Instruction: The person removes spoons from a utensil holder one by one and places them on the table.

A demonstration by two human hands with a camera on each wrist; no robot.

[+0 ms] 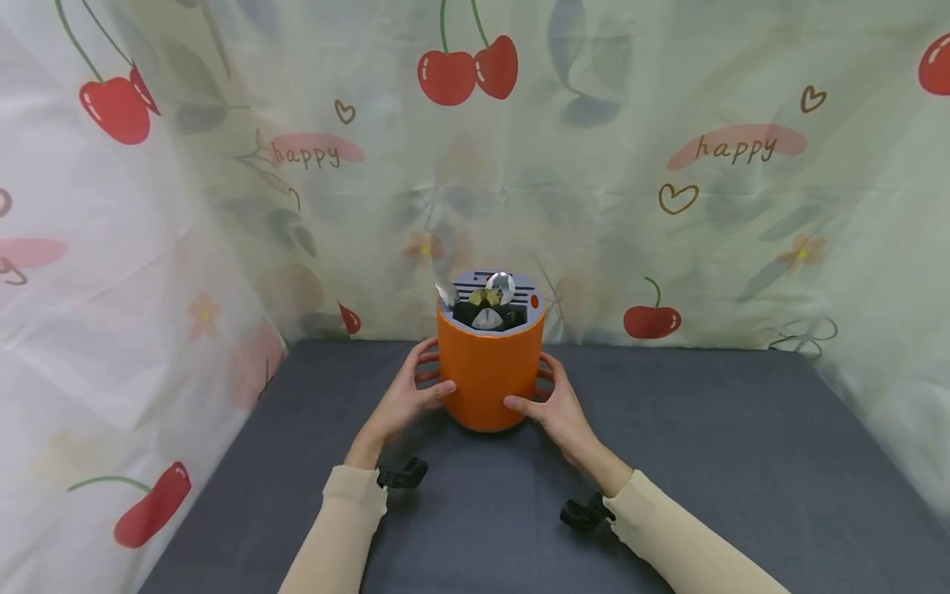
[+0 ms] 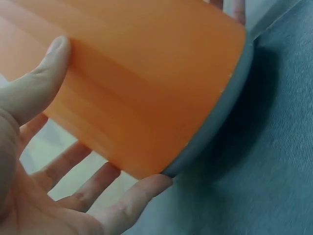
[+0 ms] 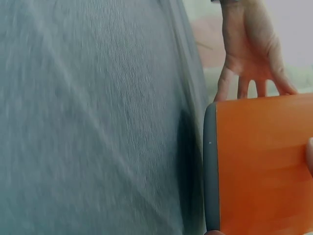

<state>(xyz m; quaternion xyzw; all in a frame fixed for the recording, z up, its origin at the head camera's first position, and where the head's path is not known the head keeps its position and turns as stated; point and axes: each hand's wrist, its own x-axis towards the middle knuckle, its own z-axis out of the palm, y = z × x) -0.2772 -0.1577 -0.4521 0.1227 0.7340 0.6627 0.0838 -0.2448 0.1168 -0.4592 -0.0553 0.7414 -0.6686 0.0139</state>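
Observation:
Between both hands is an orange knife block (image 1: 490,375), a rounded holder with a grey slotted top (image 1: 469,282). Shiny metal utensil ends, a silver spoon (image 1: 447,293) among them, and dark pieces stick out of it. My left hand (image 1: 406,398) grips its left side, thumb on the front and fingers spread behind. On the other side my right hand (image 1: 558,412) holds it the same way. In the left wrist view the little finger reaches the grey base rim (image 2: 215,122). The base hangs close over the table, with a shadow beside it in both wrist views.
A dark grey cloth covers the table (image 1: 705,462). Behind and to the sides hangs a pale curtain (image 1: 505,165) printed with cherries, and the block stands near the table's back edge. Each wrist wears a black camera mount (image 1: 404,473).

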